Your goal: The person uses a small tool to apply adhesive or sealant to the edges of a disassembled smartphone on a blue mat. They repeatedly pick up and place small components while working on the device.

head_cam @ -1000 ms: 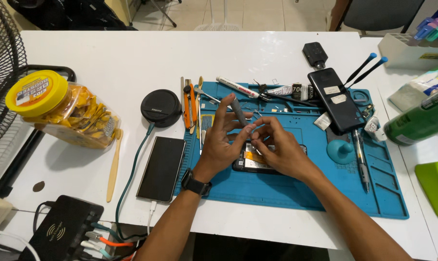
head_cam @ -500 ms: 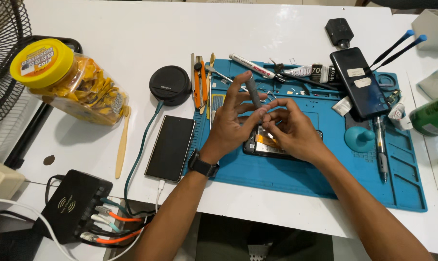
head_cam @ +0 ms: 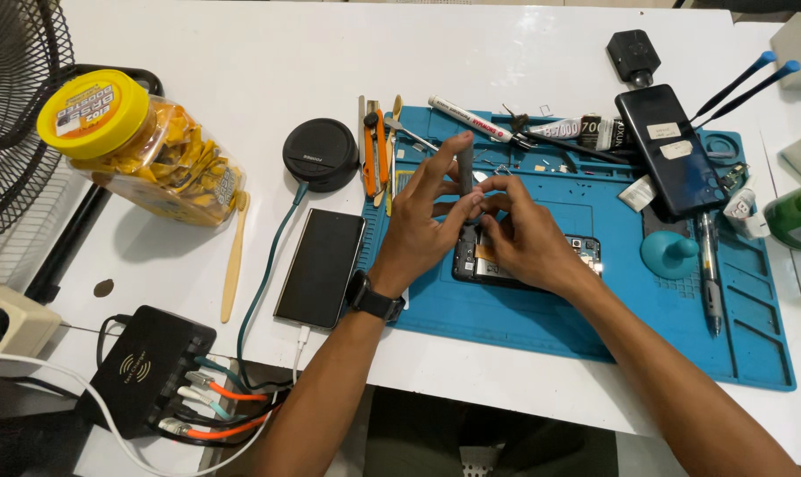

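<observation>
Pinching a small part over the opened phone (head_cam: 542, 261) on the blue mat (head_cam: 595, 327) | left hand (head_cam: 427, 221) fingers narrow, grey tool upright | right hand (head_cam: 524, 234) closed on the part — too small to identify | risk: a slip drops it into the loose bits — or the tool nicks the board.

A white surface (head_cam: 241, 53) carries everything. A blue repair mat (head_cam: 595, 336) covers its right half. Just left of the mat lies a black phone (head_cam: 321, 267), face up, with a round black puck (head_cam: 321, 155) beyond it. Farther left of the mat sit a wooden stick (head_cam: 233, 261) and a clear jar with a yellow lid (head_cam: 135, 150). A black charging hub (head_cam: 144, 367) rests near the front edge, well left of the mat.
</observation>
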